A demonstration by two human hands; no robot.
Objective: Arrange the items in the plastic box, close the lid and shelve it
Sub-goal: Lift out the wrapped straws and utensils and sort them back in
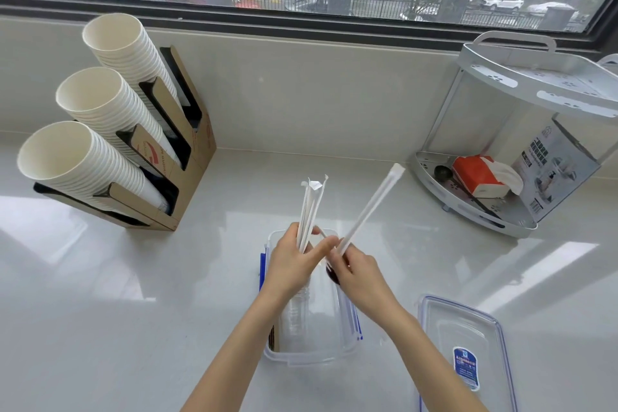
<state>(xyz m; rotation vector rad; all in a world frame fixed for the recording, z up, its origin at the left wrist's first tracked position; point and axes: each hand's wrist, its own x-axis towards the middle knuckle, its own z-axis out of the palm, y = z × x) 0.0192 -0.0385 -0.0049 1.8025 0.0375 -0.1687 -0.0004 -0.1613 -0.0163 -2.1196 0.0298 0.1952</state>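
The lid (465,349) lay nearest, flat on the counter (133,294) at the lower right, its blue sticker facing up, set aside just beside the plastic box (311,353) so the opening stayed free for loading. The box stood open in the middle of the counter, between the person's forearms, with what looked like clear stacked cups lying inside; its blue latches hung loose along both long sides.

Above the far end of the box, the left hand (294,264) was clamped around a small bundle of paper-wrapped straws (312,207), held nearly upright, probably to square their ends before laying them in. The right hand (354,269) was pinched shut on a single wrapped straw (371,207), tilted up and to the right, apart from the bundle at the tips but close to it at the base; it seemed about to join the others. Something dark showed under the right fingers, too hidden to name.

The corner shelf (495,77) stood at the far right, well apart from the box, its top tier bare, a likely destination. A cardboard cup holder (197,144) sat at the left.
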